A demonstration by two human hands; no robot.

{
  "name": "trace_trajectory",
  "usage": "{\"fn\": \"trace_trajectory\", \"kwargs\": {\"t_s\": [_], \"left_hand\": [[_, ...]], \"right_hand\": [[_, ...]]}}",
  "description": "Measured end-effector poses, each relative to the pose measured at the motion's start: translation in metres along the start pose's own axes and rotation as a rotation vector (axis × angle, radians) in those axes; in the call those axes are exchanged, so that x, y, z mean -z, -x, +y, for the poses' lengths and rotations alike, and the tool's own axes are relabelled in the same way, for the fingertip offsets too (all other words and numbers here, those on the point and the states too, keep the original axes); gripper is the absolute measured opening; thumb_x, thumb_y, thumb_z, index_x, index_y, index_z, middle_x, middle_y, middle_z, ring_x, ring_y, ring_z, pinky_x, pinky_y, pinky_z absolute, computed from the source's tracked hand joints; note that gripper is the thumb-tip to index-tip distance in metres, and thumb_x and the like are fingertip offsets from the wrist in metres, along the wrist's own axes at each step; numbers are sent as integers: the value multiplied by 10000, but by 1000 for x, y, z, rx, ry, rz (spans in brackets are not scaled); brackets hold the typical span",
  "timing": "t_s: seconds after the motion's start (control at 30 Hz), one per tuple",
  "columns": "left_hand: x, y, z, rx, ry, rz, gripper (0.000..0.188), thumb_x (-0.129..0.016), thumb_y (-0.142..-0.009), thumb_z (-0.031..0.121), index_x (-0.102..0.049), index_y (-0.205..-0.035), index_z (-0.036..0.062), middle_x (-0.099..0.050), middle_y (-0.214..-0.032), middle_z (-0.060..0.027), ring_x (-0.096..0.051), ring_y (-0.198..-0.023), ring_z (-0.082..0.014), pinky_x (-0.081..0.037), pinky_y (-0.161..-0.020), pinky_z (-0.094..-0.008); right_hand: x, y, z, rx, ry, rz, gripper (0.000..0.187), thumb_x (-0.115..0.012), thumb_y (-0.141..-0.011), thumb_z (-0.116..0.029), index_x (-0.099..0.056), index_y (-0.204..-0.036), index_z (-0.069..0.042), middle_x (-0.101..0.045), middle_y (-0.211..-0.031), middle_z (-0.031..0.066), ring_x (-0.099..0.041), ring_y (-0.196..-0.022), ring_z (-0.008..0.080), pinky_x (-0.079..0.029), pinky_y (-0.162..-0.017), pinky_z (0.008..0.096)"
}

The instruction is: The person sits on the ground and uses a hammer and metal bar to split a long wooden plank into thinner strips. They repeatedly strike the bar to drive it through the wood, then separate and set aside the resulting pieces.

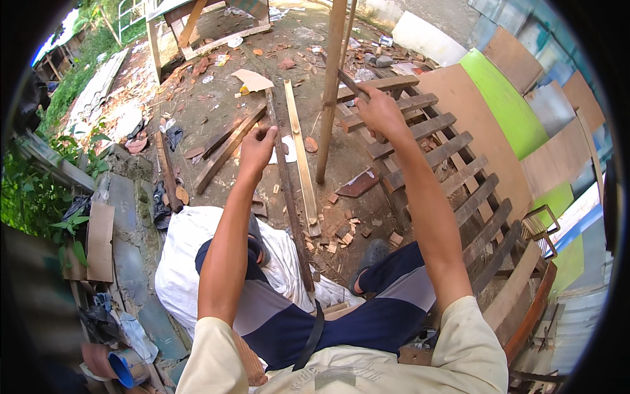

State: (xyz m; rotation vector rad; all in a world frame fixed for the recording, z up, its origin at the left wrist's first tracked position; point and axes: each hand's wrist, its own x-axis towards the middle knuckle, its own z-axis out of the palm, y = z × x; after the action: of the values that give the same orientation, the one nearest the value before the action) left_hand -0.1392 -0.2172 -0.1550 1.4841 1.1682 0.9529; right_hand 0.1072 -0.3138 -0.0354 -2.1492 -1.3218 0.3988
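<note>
My left hand (258,150) is closed at the edge of a long, dark wooden strip (286,190), which slants down to the white cloth between my legs. My right hand (380,115) is raised ahead on the right, its fingers wrapped round the handle of a machete (349,83). The dark blade points up and to the left, apart from the strip. Just right of the strip, a paler wooden batten (301,164) lies on the ground. Small wood chips (348,223) are scattered near my feet.
A slatted wooden frame (453,154) leans on the right beside plywood sheets (472,125). An upright wooden post (331,92) stands ahead. White cloth (187,249) lies around my left leg. At the left are loose timber (230,148) and a low block wall (128,230).
</note>
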Motion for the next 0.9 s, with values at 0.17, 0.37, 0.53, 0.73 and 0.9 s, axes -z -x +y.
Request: {"fn": "trace_trajectory", "kwargs": {"t_s": [0.17,0.37,0.53,0.73,0.9], "left_hand": [[-4,7,13,-9,50,7,364,-648,-927,286,-681,-1050,-54,-695,-912,-104,-624,-820,-154,-492,-783,-308],[-21,7,13,2,81,-14,352,-644,-932,284,-684,-1040,-49,-691,-891,-89,-616,-807,-141,-488,-774,-297],[-17,8,6,44,57,-41,349,-645,-936,300,-688,-1024,-35,-679,-846,-64,-584,-761,-118,-469,-725,-279],[-27,12,18,0,67,-48,364,-643,-937,304,-671,-1063,-36,-676,-821,-65,-597,-773,-118,-469,-741,-275],[-14,10,16,-10,95,-16,366,-646,-937,309,-672,-1063,-34,-677,-826,-65,-601,-781,-120,-477,-755,-282]], "right_hand": [[41,24,-21,45,-14,52,435,-555,-969,-257,-538,-1384,-127,-605,-626,89,-582,-447,180,-497,-481,355],[-7,5,24,126,100,50,464,-524,-964,-221,-459,-1407,-100,-672,-753,173,-629,-483,258,-537,-520,399],[-39,3,13,45,-70,-90,468,-525,-955,-211,-428,-1396,-88,-677,-825,261,-685,-666,369,-559,-672,462],[-26,-7,21,149,23,105,427,-529,-965,-240,-523,-1371,-108,-680,-783,171,-666,-587,288,-548,-601,410],[54,19,-38,128,-74,60,427,-532,-979,-272,-528,-1388,-149,-608,-646,105,-626,-493,181,-509,-483,352]]}}
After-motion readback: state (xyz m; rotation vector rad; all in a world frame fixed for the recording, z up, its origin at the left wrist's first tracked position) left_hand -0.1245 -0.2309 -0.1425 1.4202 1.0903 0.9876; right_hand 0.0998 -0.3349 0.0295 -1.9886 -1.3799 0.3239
